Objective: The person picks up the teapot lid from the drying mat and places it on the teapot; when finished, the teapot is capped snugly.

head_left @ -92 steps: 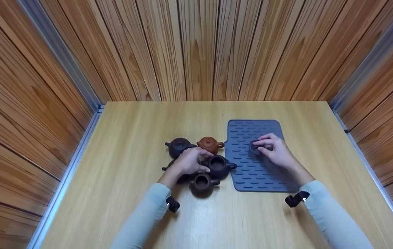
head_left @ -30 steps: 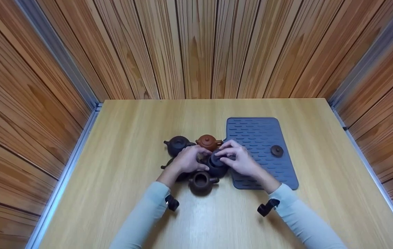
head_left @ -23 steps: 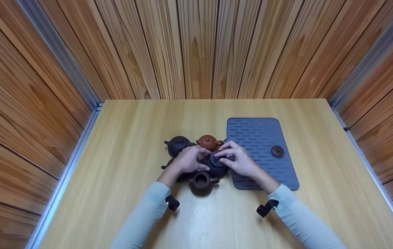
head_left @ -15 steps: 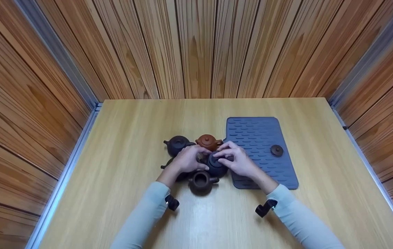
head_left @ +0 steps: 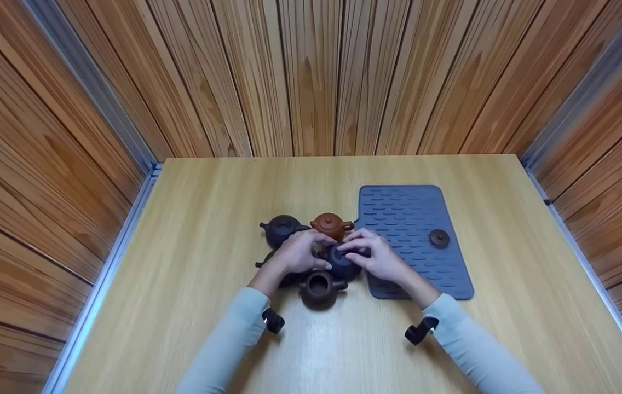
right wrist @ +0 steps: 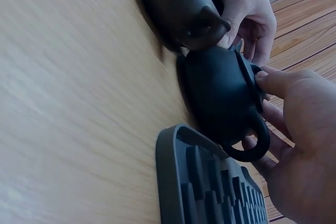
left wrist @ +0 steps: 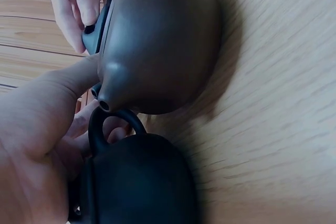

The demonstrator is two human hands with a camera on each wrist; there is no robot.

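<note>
My right hand [head_left: 376, 256] pinches a dark lid [left wrist: 93, 39], which sits over the mouth of a black teapot [head_left: 345, 269]. Around the spout end of that same pot my left hand [head_left: 300, 251] holds with thumb and fingers; the right wrist view shows its thumb by the spout. The black pot's loop handle [right wrist: 257, 142] points toward my right palm. Just in front stands a brown teapot [head_left: 319, 293] without a lid, its mouth facing up. Another dark teapot [head_left: 289, 280] is mostly hidden under my left hand.
Behind the hands are a black teapot [head_left: 281, 230] and an orange-brown lidded teapot [head_left: 329, 224]. A grey ridged mat [head_left: 404, 208] lies to the right, with a small brown lid [head_left: 439, 238] on it. Wood-panelled walls [head_left: 311, 82] enclose the table.
From the mat, my right hand has moved left with the dark lid and set it over the black teapot's open mouth. Lately its fingers shift only slightly. My left hand has stayed put.
</note>
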